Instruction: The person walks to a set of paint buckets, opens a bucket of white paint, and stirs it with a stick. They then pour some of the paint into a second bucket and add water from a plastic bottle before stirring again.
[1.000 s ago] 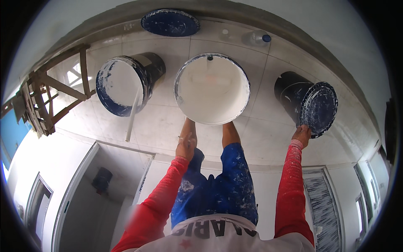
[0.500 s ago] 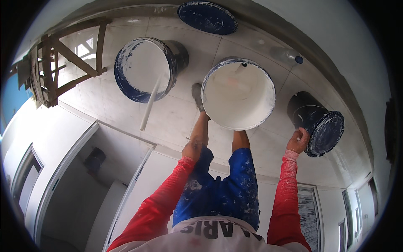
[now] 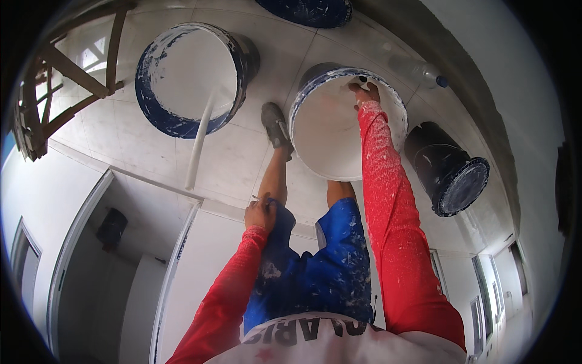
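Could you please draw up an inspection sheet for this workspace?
Surface: pale tiled floor.
Job's things: open left bucket and open middle bucket, both white inside; white rod leaning out of the left one; dark lidded bucket at right.
Clutter: clear bottle, loose blue lid, wooden stand.
Hands: left hand by the left knee, holding a slim white item; right hand over the middle bucket's opening, grip unclear.
Cables: nothing seen.
Surroundings: white wall, doorway at left.

Wooden frame (image 3: 76,71), clear bottle (image 3: 428,76), possibly a pail (image 3: 112,227)
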### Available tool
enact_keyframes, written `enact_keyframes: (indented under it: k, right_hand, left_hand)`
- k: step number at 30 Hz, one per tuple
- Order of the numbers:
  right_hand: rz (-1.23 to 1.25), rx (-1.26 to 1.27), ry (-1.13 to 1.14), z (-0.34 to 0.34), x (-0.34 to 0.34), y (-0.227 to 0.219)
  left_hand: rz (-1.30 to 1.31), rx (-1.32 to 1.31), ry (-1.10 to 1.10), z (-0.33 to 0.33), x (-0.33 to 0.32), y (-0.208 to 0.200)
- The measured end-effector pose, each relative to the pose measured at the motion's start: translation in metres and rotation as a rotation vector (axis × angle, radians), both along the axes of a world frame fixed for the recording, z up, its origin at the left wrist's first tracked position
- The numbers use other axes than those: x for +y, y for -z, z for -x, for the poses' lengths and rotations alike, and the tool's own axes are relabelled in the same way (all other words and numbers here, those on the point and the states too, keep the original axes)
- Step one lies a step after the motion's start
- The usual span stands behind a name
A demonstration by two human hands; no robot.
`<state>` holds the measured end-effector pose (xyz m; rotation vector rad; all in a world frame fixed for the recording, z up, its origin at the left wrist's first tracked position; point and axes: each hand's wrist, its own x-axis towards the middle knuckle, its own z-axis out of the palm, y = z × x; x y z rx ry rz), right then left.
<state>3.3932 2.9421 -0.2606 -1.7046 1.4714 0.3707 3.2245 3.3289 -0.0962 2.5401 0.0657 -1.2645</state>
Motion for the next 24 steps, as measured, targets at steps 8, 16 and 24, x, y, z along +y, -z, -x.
enact_keyframes:
  k: [8,16,24]
  right_hand:
    - [-0.07,-0.093,-0.071,0.033,0.071,-0.016]
    - [0.142,-0.361,-0.003,0.044,0.068,-0.094]
    - [0.138,-0.265,-0.097,0.043,0.057,-0.054]
  left_hand:
    - [-0.081,0.044,-0.053,0.01,0.024,-0.008]
    - [-0.067,0.069,-0.017,-0.001,0.017,-0.005]
    - [-0.015,0.025,0.0,0.002,0.019,0.007]
